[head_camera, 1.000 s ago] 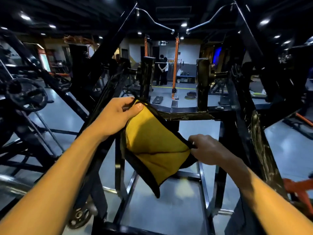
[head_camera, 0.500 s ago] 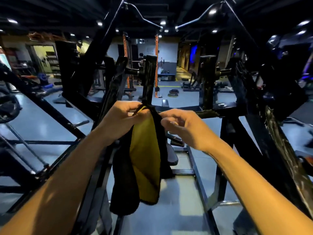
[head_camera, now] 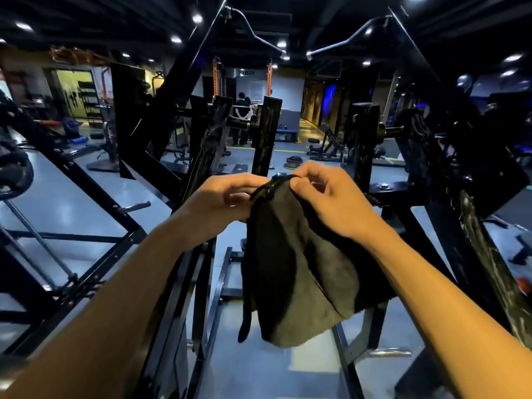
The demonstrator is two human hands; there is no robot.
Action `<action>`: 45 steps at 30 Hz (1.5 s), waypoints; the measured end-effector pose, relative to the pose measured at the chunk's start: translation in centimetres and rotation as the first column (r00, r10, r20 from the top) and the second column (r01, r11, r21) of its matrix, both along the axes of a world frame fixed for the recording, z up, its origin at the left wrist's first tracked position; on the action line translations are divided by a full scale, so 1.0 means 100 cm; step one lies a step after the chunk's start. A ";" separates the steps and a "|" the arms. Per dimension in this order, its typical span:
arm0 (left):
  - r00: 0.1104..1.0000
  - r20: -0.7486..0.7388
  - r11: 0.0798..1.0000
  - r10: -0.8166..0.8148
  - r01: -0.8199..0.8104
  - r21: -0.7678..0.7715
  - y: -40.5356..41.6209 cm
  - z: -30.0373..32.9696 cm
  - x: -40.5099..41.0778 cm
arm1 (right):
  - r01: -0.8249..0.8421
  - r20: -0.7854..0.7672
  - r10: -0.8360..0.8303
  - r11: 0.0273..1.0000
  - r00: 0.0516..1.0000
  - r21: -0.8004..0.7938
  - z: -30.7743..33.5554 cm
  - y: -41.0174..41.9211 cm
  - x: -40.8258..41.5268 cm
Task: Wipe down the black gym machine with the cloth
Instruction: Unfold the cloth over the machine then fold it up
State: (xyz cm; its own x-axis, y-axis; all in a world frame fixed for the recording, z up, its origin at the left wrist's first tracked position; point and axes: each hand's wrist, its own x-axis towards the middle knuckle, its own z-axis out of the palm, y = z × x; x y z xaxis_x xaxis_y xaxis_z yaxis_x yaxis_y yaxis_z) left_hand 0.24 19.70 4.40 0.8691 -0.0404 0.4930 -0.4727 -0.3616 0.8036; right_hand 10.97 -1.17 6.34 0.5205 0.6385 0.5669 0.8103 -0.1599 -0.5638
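**Cloth held at its top edge in front of the machine frame**

The black gym machine (head_camera: 371, 133) fills most of the view. Its angled beams rise on both sides toward the ceiling, and 2 upright posts stand at centre, 1 on each side of the hands. 2 curved handle bars (head_camera: 259, 38) hang from the top of the frame, with their ends nearly meeting. Lower rails of the frame run along the grey floor (head_camera: 72, 197) below the forearms.

The cloth (head_camera: 299, 269) hangs in the air between the 2 forearms, in front of the machine and apart from it. Its dark side faces the camera. A thin strip of yellow shows only at the gathered top edge. The lower edge hangs free and uneven, with a narrow dark strip trailing on the left.

The left hand (head_camera: 221, 200) holds the top edge of the cloth from the left; the fingers are curled in toward it, and the exact contact points are hidden by the fabric. The right hand (head_camera: 331, 200) pinches the same top edge from the right between thumb and index finger; the remaining fingers are loosely curled behind. The 2 hands are just beside each other, nearly touching at the fold.

Weight plates (head_camera: 293, 162) lie on the floor beyond the posts. A person (head_camera: 243, 116) stands far back.
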 end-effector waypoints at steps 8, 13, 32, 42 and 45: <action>0.995 -0.072 0.980 0.067 -0.079 -0.180 -0.004 0.015 0.018 | -0.018 0.096 0.013 0.998 0.995 0.054 0.025 -0.014 0.002; 0.983 -0.161 0.993 0.082 -0.095 -0.075 -0.010 0.029 0.028 | 0.047 0.144 -0.069 0.988 0.987 0.150 0.006 -0.028 -0.002; 0.993 -0.079 0.995 -0.087 0.089 0.032 -0.025 0.036 0.047 | 0.079 0.124 -0.092 0.991 0.988 0.106 0.019 -0.017 -0.008; 0.999 0.017 0.999 -0.031 0.030 0.039 -0.033 0.026 0.067 | 0.142 0.142 -0.153 0.986 0.978 0.085 0.028 -0.020 0.011; 0.999 0.040 0.999 0.018 -0.017 -0.027 -0.030 0.019 0.070 | 0.181 0.235 -0.192 0.981 0.953 0.069 0.035 -0.016 0.015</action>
